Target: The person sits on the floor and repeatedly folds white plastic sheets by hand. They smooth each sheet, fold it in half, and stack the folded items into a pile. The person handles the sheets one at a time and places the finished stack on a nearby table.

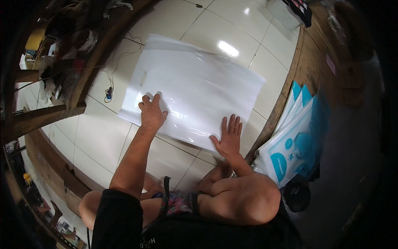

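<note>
Person sitting on the tiled floor (pixel 95 137), a big white plastic bag (pixel 195 83) lying flat on the tiles in front of the knees. Left hand (pixel 151 113) is pressing down on the bag's near left part, fingers (pixel 156 98) spread flat, gripping nothing. Right hand (pixel 229 139) is lying palm down on the bag's near edge, fingers straight and close together, also holding nothing. A stack of blue and white packets (pixel 290 145) is leaning just right of the right hand. A white cable with a blue plug (pixel 108 93) is lying on the floor left of the bag.
</note>
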{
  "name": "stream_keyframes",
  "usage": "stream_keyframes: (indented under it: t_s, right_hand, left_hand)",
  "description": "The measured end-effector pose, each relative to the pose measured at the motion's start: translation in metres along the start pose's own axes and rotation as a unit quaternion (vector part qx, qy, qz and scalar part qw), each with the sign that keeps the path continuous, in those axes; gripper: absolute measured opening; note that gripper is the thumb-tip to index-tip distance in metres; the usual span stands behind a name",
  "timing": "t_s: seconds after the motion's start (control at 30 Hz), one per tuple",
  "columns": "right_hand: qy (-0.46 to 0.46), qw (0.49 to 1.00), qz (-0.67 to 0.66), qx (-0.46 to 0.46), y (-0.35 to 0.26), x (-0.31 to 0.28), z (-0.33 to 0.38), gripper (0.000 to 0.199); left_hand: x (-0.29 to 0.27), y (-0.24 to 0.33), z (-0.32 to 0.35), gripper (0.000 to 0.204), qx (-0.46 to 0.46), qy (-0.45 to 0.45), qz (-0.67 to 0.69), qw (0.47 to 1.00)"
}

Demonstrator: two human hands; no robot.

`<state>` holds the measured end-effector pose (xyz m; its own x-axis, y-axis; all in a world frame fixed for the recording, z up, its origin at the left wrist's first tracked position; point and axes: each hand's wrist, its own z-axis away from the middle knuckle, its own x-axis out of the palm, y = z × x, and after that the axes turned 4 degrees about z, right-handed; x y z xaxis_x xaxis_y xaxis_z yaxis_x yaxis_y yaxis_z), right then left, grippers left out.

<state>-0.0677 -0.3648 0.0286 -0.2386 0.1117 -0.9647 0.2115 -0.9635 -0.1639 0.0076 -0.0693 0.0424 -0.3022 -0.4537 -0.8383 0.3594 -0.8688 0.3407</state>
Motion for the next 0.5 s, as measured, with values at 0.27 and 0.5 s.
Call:
stream_keyframes:
  t_s: [0.27,0.5]
  right_hand:
    - [0.010,1.000,-0.018,0.007,0.0018,0.0065,-0.0003,0.089]
    - [0.032,0.999,-0.016,0.000,0.0025,0.0093,0.0008,0.090]
  left_hand:
    - [-0.0017,0.0039,-0.0024,0.073,-0.010,-0.013,-0.014,1.000]
    - [-0.0001,0.0005,-0.0017,0.077,0.014,-0.014,-0.044,0.999]
